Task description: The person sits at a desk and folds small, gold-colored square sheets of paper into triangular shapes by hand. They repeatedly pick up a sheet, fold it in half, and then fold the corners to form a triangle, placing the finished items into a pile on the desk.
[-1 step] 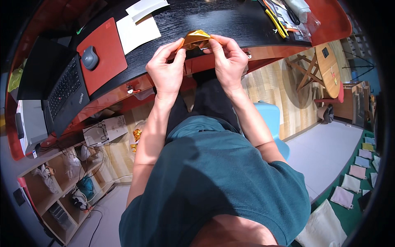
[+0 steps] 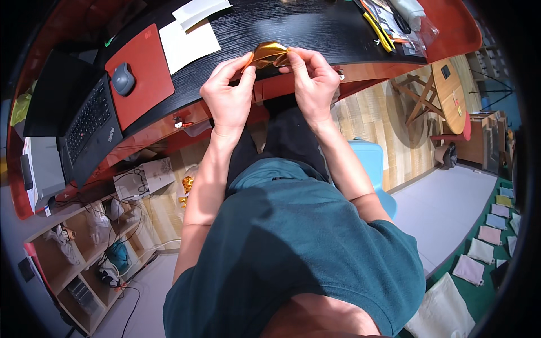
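- Your left hand pinches the left end of a piece of shiny gold foil paper, thumb and forefinger closed on its edge, the other fingers curled loosely below.
- Your right hand grips the right end of the same foil, fingertips pressed together on it, knuckles turned toward you.
- The foil is held between both hands just above the near edge of the black desk, at the middle of that edge; it looks creased and partly folded.
- On the desk, left of the foil, lie white paper sheets; farther left a grey mouse rests on a red mouse pad.
- Beyond the pad, at the desk's far left, stands an open black laptop.
- At the desk's right end lie yellow-handled tools in a cluttered pile.
- Below the desk edge, your dark trousers and teal shirt fill the view.
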`<state>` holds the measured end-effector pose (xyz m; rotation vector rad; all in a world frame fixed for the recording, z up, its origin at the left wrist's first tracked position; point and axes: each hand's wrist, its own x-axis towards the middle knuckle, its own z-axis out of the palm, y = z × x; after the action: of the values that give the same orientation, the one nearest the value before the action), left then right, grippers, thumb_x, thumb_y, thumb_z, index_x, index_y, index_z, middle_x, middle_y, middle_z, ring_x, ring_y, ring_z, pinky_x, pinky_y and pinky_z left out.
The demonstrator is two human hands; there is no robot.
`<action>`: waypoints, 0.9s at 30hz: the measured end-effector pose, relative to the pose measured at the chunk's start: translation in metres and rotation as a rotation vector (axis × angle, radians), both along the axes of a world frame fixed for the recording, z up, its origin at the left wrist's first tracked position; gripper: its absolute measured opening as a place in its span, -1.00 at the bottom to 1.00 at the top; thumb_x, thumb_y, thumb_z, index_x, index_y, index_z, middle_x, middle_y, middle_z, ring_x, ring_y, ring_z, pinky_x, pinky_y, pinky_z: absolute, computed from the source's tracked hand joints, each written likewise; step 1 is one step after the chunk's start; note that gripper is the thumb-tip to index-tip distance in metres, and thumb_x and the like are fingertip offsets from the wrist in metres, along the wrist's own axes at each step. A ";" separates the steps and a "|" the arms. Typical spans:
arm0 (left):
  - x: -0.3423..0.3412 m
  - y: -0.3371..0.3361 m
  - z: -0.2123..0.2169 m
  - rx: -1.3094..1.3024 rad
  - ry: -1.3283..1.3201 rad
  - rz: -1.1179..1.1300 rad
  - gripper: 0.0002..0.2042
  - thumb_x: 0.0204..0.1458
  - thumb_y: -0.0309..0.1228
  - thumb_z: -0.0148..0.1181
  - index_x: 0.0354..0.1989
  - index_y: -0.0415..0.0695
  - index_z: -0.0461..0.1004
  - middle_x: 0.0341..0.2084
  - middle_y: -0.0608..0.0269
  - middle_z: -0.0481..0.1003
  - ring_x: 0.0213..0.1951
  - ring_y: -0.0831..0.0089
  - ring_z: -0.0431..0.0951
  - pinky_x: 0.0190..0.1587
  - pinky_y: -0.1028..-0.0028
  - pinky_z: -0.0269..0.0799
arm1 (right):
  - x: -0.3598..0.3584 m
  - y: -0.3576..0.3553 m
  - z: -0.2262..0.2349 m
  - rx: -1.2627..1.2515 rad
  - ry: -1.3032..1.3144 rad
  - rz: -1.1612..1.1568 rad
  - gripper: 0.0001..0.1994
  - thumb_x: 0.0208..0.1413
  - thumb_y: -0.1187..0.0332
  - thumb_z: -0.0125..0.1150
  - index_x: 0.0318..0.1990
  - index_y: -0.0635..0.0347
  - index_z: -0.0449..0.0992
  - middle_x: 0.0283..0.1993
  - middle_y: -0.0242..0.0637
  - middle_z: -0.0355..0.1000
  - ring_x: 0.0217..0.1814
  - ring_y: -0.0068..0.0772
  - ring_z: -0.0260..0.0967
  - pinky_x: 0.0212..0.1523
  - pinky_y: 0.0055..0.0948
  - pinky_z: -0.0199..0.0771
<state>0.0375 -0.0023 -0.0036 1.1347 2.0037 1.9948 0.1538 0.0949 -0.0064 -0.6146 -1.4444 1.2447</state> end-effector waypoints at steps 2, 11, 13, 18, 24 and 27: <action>0.002 0.000 0.008 -0.041 0.018 -0.015 -0.81 0.10 -0.57 0.43 -0.10 -0.22 0.73 -0.30 0.15 0.69 -0.28 0.50 0.68 -0.19 0.54 0.60 | 0.000 0.007 -0.003 -0.002 -0.014 -0.015 -0.91 0.27 0.52 0.34 -0.14 0.35 0.66 -0.26 -0.31 0.65 -0.36 -0.59 0.61 -0.33 -0.62 0.64; 0.000 0.008 0.005 -0.091 0.085 0.134 -0.87 0.16 -0.45 0.43 -0.34 -0.28 0.70 -0.46 0.22 0.67 -0.41 0.58 0.63 -0.32 0.53 0.51 | -0.008 0.001 -0.006 0.170 -0.153 -0.092 -0.93 0.23 0.48 0.39 -0.25 0.30 0.65 -0.39 -0.31 0.61 -0.53 -0.65 0.51 -0.51 -0.61 0.45; -0.004 0.010 0.004 -0.063 0.182 0.194 -0.87 0.15 -0.45 0.44 -0.35 -0.28 0.69 -0.48 0.18 0.66 -0.44 0.51 0.63 -0.33 0.49 0.52 | -0.013 0.004 -0.002 0.112 -0.185 -0.075 -0.93 0.22 0.49 0.40 -0.25 0.30 0.65 -0.40 -0.29 0.61 -0.54 -0.65 0.50 -0.52 -0.61 0.44; -0.016 0.000 0.003 -0.066 0.084 0.196 -0.87 0.17 -0.44 0.42 -0.30 -0.27 0.71 -0.48 0.17 0.65 -0.45 0.53 0.62 -0.34 0.51 0.51 | -0.020 -0.001 -0.002 -0.046 -0.150 0.106 -0.90 0.27 0.47 0.35 -0.18 0.34 0.67 -0.38 -0.38 0.62 -0.49 -0.70 0.51 -0.45 -0.67 0.49; -0.048 -0.013 0.004 -0.142 0.341 0.251 -0.81 0.16 -0.31 0.41 -0.23 -0.19 0.72 -0.28 0.15 0.66 -0.21 0.28 0.62 -0.14 0.32 0.51 | -0.039 0.078 0.037 0.016 -0.664 0.299 -0.82 0.29 0.37 0.29 -0.28 0.32 0.70 -0.47 -0.35 0.59 -0.53 -0.63 0.49 -0.44 -0.57 0.50; -0.067 -0.011 -0.003 -0.291 0.636 0.331 -0.73 0.15 -0.19 0.36 -0.15 -0.13 0.71 -0.11 0.19 0.62 0.07 0.18 0.50 0.14 0.18 0.35 | -0.069 0.128 0.052 -0.366 0.048 0.389 -0.83 0.30 0.36 0.28 -0.22 0.31 0.66 -0.35 -0.25 0.63 -0.34 -0.49 0.61 -0.20 -0.47 0.64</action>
<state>-0.0291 -0.0130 -0.0067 1.5874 2.8345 1.4784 0.0848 0.2229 0.0455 -0.5544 -1.3438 1.8435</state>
